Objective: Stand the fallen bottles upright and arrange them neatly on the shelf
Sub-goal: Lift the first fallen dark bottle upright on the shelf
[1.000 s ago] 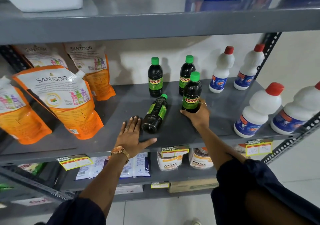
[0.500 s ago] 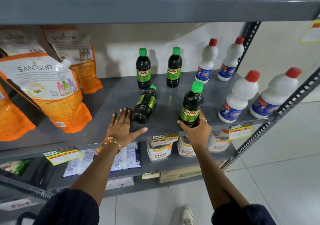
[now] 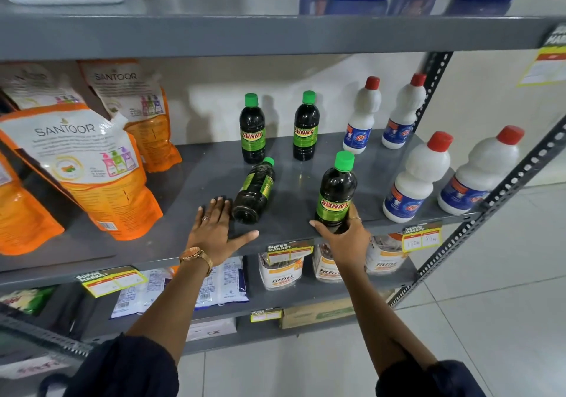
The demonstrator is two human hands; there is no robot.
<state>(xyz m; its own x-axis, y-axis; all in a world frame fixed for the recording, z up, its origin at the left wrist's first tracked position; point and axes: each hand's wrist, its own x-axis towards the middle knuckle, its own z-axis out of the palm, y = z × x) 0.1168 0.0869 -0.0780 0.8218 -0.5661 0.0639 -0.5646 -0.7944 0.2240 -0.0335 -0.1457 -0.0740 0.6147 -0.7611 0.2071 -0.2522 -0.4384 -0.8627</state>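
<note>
The fallen bottle (image 3: 254, 192) lies just left of the upright bottle (image 3: 336, 194) that the right hand (image 3: 343, 233) clasps at its base. The left hand (image 3: 218, 230) rests flat beside it, fingers spread, holding nothing. It looks full, smooth and prone to roll — best gripped around the labelled middle.
</note>
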